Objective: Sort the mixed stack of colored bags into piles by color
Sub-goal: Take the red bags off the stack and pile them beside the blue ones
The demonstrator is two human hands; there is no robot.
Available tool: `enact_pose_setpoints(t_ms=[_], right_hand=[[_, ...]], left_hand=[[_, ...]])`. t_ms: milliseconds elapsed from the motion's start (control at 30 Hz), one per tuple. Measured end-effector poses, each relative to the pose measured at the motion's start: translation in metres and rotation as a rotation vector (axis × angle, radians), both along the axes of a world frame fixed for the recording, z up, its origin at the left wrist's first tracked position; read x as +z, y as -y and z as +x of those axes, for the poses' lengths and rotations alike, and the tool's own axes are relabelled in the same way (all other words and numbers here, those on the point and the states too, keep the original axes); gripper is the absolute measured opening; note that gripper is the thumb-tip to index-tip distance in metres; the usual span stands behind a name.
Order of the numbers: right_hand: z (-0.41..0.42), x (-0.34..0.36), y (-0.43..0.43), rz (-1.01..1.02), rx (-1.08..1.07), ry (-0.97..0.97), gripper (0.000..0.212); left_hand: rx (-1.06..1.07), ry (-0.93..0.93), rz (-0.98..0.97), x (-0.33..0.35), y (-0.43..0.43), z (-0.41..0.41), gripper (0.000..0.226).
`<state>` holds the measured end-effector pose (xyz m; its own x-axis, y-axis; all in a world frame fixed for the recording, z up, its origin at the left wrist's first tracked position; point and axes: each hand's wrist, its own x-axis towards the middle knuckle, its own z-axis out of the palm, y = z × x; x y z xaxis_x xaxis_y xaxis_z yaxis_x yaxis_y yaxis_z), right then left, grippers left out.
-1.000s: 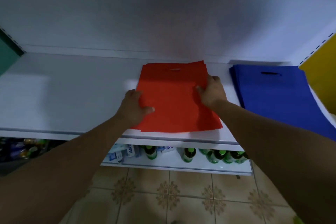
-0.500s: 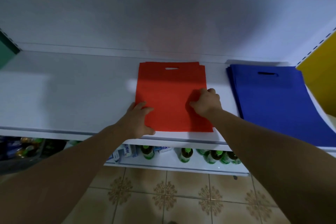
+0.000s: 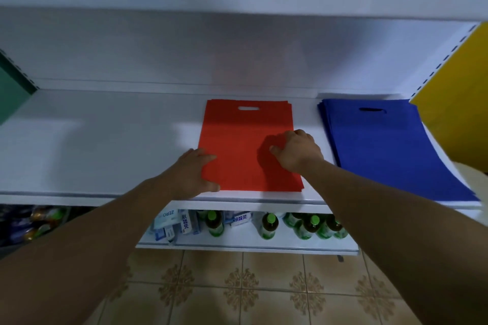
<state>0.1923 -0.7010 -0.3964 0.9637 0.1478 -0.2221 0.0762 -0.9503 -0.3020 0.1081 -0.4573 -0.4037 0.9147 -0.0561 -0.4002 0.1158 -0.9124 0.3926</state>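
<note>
Left hand (image 3: 192,174), flat-fingered, is bracing the lower-left corner of the red pile (image 3: 237,145); right hand (image 3: 295,152) is resting curled atop it, grip unclear, and squaring likely wants even pressure.

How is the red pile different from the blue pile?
The red pile is central; the blue pile lies to its right. Both hands touch the red pile: the left hand at its left edge, the right hand curled on top. Nobody touches the blue pile. The red pile's handle hole looks white, the blue pile's dark. Both are flat bags, handle holes toward the back.
</note>
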Motion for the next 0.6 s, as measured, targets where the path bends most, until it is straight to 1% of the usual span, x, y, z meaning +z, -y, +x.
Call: enact_pose_setpoints(t_ms=[167,267,367,467,600], right_hand=[[-0.038,0.045,-0.009,0.030,0.010,0.047,0.065],[-0.076,0.075,-0.020,0.032,0.036,0.107,0.065],[-0.123,0.110,-0.037,0.021,0.070,0.150,0.067],[-0.171,0.152,-0.054,0.023,0.084,0.196,0.067],[-0.228,0.217,-0.080,0.048,0.093,0.288,0.067]], left_hand=[[-0.006,0.079,-0.061,0.035,0.009,-0.038,0.083],[-0.051,0.106,-0.060,0.058,0.009,-0.076,0.079],[-0.046,0.146,-0.084,0.087,0.002,-0.121,0.076],[-0.057,0.210,-0.070,0.123,-0.010,-0.165,0.076],[-0.057,0.300,-0.053,0.188,-0.034,-0.217,0.074]])
